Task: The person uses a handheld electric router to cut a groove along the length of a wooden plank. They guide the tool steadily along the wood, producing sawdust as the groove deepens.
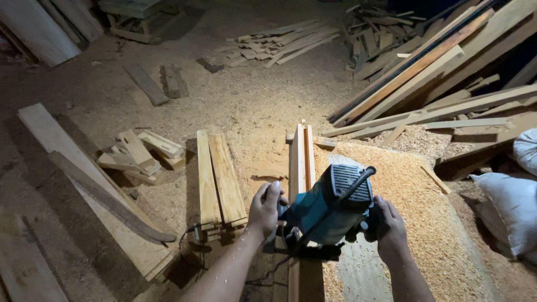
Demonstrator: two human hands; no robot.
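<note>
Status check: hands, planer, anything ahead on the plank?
Left hand and right hand both grip the teal power planer. Planer sits on narrow plank. Plank ahead bare; sawdust heaped alongside.

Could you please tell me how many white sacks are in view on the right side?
2: one large white sack lies at the right edge, and another white sack is just above it, cut off by the frame. More may be hidden.

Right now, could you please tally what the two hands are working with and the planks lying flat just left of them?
Teal power planer: 1
Hands on it: 2, left hand and right hand
Upright boards under the planer: 2
Flat planks: 2
Total: 7
</note>
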